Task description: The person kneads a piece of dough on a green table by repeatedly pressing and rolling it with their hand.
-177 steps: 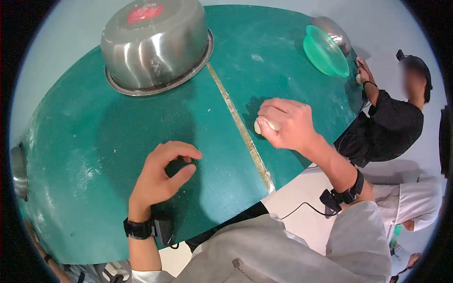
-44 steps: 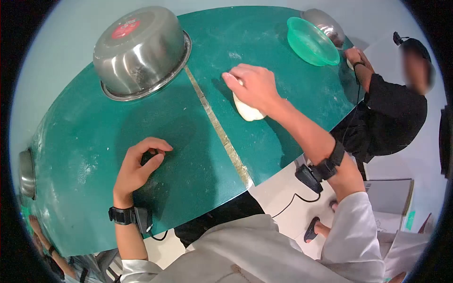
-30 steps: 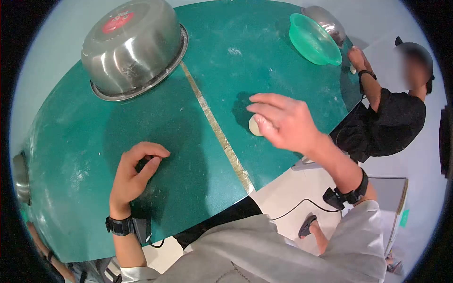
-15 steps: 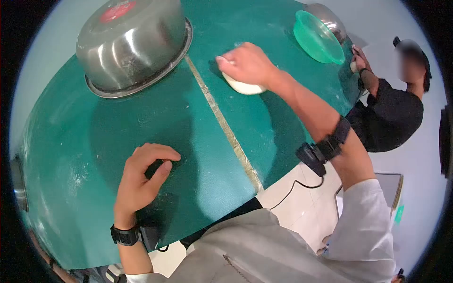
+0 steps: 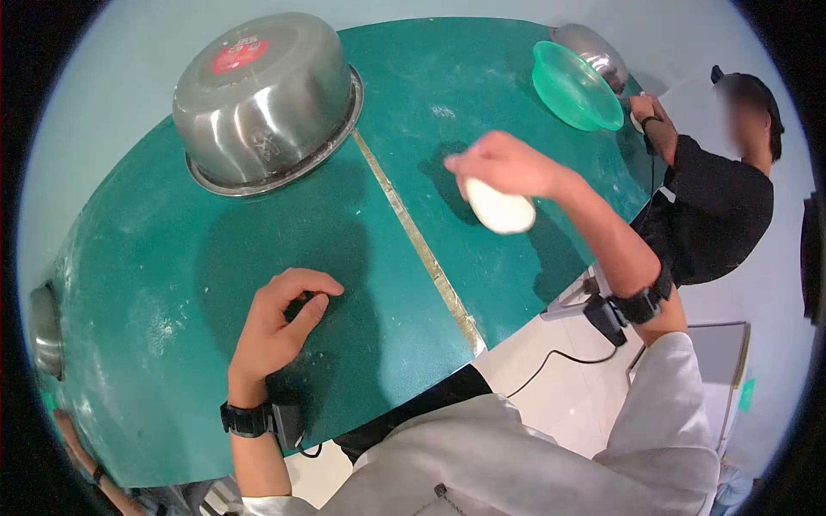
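Green worktop (image 5: 413, 320) with a curved far edge, spanning most of the frame; pale powdery smears on it. A narrow, worn, yellowish strip (image 5: 422, 249) crosses it, from the big basin's rim to the near edge.

Large shiny stainless-steel basin (image 5: 267, 112), upside down, upper left of the frame, red label on its base. Translucent green plastic bowl (image 5: 578, 90), upper right, beside a smaller silver metal bowl (image 5: 594, 53). Another metal bowl (image 5: 47, 331) at the far left edge.

Person in black clothing (image 5: 723, 202) at the right edge of the worktop, hands on a small pale piece.

Right hand (image 5: 508, 168), right of the strip: over the upper part of a smooth, white, rounded dough piece (image 5: 503, 211), fingers curled and slightly blurred; how firmly they grip, cannot tell. Dough sits right of centre, its lower part showing below the hand.

Left hand (image 5: 280, 327), lower left of centre: fingers loosely curled, thumb tip close to the index finger, nothing seen held. Dark band with a small box (image 5: 262, 420) on the wrist; a similar one (image 5: 628, 311) on the right.
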The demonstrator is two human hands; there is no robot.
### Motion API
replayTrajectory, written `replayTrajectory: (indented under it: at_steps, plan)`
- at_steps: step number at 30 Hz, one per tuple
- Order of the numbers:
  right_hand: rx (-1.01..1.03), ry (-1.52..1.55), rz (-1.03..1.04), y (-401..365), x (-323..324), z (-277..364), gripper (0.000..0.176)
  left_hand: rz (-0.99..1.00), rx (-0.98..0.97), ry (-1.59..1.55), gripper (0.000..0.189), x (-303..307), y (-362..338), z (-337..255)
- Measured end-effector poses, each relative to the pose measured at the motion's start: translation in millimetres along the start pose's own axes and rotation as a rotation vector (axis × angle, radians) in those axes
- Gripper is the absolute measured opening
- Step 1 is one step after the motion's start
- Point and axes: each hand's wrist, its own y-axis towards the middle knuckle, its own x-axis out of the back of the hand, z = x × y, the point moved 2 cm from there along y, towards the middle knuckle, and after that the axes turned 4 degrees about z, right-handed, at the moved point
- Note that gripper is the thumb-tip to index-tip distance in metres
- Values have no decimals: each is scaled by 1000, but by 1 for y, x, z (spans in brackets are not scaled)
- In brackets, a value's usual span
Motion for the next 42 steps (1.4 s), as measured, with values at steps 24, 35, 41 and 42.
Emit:
replayTrajectory:
  at_steps: [24, 35, 41, 42]
  plan:
    - [495, -339, -857, 78, -41, 7, 43, 29, -34, 193, 18, -1, 4, -8]
    - [784, -438, -780, -28, -64, -24, 51, -1, -8, 64, 17, 0, 1, -2]
    - [622, -347, -651, -26, -61, -16, 31, 11, -63, 128, 17, 1, 2, -3]
    - [596, -356, -735, -16, -67, -5, 28, 5, -60, 121, 17, 1, 3, -3]
